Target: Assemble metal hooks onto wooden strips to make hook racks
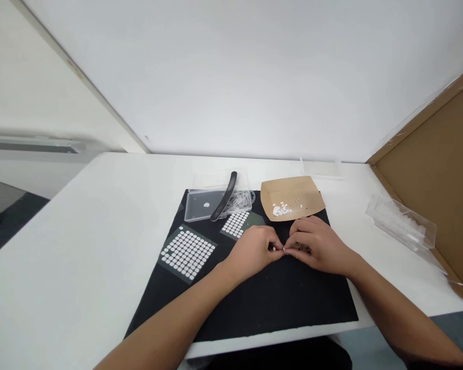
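Note:
My left hand (253, 250) and my right hand (321, 245) meet over the black mat (270, 303). Thumbs and fingertips of both are pinched together on a small white piece (284, 249), whose kind is too small to make out. Partly under my right fingers lie small shiny metallic bits (303, 247). Just beyond the hands is a brown paper tray (293, 186) with white scraps in it. To the left lies a dark sheet of white round dots (188, 253). A second dotted sheet (236, 224) is partly hidden behind my left hand.
A clear plastic box (196, 205) holds thin transparent pieces, with a black curved bar (225, 198) lying across it. More clear cases (405, 223) sit at the right beside a cardboard panel (435, 180). A clear lid (322, 168) lies near the back wall.

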Motion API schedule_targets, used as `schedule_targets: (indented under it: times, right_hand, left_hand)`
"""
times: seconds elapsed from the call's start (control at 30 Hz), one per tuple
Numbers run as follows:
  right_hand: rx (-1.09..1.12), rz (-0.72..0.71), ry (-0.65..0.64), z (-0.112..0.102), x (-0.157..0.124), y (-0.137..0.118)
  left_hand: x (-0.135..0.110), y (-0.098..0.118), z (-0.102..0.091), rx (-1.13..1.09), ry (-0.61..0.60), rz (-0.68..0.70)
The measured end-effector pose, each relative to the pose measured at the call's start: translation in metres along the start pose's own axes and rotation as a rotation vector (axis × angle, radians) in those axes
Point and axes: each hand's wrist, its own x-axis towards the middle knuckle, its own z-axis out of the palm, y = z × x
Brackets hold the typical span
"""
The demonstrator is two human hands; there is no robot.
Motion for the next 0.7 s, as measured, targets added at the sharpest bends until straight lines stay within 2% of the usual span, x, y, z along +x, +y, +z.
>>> schedule_targets:
  times: [0.33, 0.7]
  right_hand:
    - [0.052, 0.127, -0.015, 0.004, 0.002, -0.005]
    - [-0.072, 0.27, 0.055, 0.011, 0.001, -0.018]
  left_hand:
    - [0.0, -0.002, 0.002, -0.009, 0.009, 0.016]
    - [0.002, -0.006, 0.005, -0.012, 0.016, 0.006]
